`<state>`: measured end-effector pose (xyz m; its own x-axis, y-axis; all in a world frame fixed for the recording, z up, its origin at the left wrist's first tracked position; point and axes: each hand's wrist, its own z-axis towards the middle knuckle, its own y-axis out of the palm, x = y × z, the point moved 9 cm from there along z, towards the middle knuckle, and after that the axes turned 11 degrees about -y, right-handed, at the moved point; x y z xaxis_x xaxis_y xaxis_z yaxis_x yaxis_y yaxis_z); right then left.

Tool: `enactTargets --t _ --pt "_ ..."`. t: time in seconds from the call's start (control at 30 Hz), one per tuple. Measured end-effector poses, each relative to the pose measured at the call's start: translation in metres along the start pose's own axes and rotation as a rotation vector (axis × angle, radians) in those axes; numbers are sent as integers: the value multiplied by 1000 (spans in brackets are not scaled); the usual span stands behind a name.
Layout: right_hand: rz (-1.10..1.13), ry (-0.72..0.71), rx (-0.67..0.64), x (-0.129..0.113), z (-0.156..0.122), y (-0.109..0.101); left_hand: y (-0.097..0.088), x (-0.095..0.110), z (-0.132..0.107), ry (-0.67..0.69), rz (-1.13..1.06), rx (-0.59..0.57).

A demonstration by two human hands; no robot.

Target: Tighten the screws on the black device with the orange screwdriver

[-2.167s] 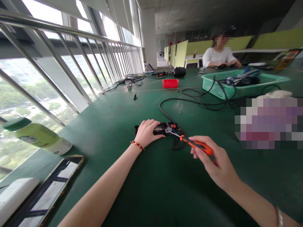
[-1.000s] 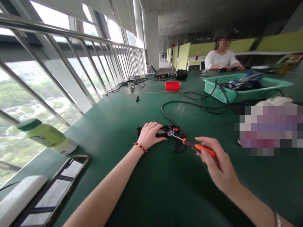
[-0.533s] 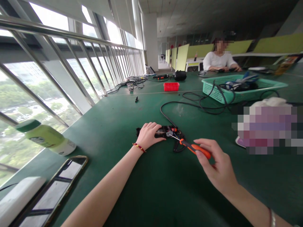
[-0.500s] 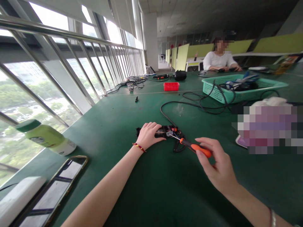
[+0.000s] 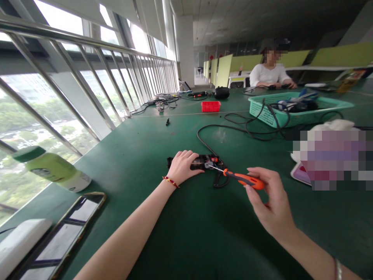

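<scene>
A black corded device (image 5: 212, 158) lies on the green table, its inner parts and some red and orange pieces showing at the right end. My left hand (image 5: 184, 166) rests over its body, fingers closed round it and the thumb along the near side. What kind of device it is, I cannot make out. Between the thumb and fingers of my right hand (image 5: 272, 200) is an orange-and-black screwdriver (image 5: 243, 179). Its shaft points left, and the tip meets a grey part of the device. A black cable runs back from the device.
A green basket (image 5: 262, 110) full of cables and parts stands at the right, behind a partly blurred pale bundle (image 5: 335, 151). Further back are a red basket (image 5: 211, 106) and a seated person (image 5: 269, 76). A bottle (image 5: 55, 169) and phone (image 5: 68, 229) lie at the left.
The screwdriver handle has turned about its length, showing a different side, and shifted slightly right with my right hand. My left hand stays on the device.
</scene>
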<state>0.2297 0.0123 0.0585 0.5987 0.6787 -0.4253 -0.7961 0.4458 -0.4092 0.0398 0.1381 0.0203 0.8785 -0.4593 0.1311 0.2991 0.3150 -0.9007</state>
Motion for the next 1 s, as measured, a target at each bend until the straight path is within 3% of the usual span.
enactTargets --t 0.1,0.27,0.4,0.53,0.77,1.0 --pt "15 -10 2 -2 1 -1 0 0 0 -4 -4 3" --pt "78 68 -142 0 2 10 0 0 0 -5 -17 2" --pt "35 74 -68 5 0 4 1 0 0 -2 -8 5" --pt "-8 -8 30 0 -1 -4 1 0 -1 2 2 11" --pt "13 19 -124 -4 0 10 1 0 0 -10 -21 -4" --pt "-31 -17 17 -5 2 -2 -1 1 0 -16 -27 -8"
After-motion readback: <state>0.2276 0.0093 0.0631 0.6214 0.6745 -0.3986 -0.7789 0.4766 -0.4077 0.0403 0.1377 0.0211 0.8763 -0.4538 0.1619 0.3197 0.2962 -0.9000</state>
